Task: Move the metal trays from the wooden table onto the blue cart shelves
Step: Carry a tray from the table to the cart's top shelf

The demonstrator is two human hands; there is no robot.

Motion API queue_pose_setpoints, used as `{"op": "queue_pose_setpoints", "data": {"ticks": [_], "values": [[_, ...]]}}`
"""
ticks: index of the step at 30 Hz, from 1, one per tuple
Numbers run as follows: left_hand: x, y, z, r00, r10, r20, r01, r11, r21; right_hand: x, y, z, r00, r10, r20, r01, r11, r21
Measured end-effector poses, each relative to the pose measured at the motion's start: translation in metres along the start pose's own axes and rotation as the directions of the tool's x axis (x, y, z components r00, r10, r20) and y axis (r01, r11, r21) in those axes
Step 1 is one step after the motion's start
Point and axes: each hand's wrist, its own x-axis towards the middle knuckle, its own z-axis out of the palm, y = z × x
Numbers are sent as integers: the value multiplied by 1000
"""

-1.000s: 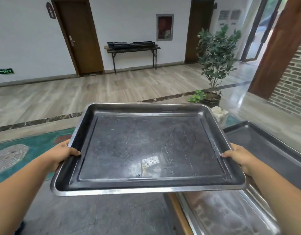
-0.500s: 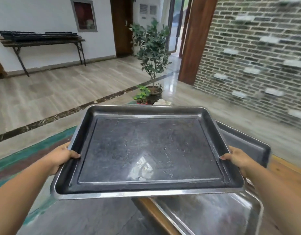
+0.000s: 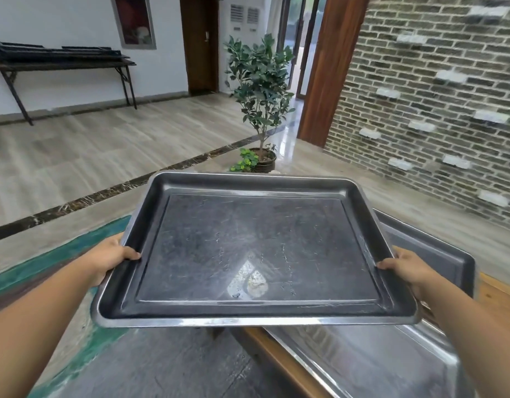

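Note:
I hold a large metal tray (image 3: 256, 251) level in front of me, above the floor. My left hand (image 3: 110, 258) grips its left rim, thumb over the edge. My right hand (image 3: 407, 265) grips its right rim the same way. Below and to the right, two more metal trays lie on the wooden table (image 3: 276, 360): a dark one (image 3: 437, 254) at the far side and a shiny one (image 3: 371, 363) at the near side. No blue cart is in view.
A potted plant (image 3: 259, 90) stands on the floor just beyond the held tray. A brick wall (image 3: 437, 110) runs along the right. A dark side table (image 3: 61, 61) stands against the far left wall. A teal-edged rug (image 3: 84, 354) lies underfoot.
The view has swung to the right: the far doors and side table slid left and the brick wall came into view. Both hands keep the same grip on the tray.

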Motion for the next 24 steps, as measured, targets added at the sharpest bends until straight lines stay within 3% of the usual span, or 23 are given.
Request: {"op": "queue_pose_setpoints", "data": {"ticks": [7,12,18,24], "values": [[-32,-44,-62,979,-53,-197,45,998,-48,42,-65,73,977,-97,189,108,993,-52],[-98,-97,-108,910,-140,-391,87,985,-149,62,-117,157,901,-184,392,230,970,-74],[-221,-170,-141,735,-299,-608,116,940,-321,46,-174,288,712,-248,657,398,913,-86],[-350,-233,-164,525,-427,-736,51,879,-473,-41,-219,428,466,-230,854,531,845,-62]]}}
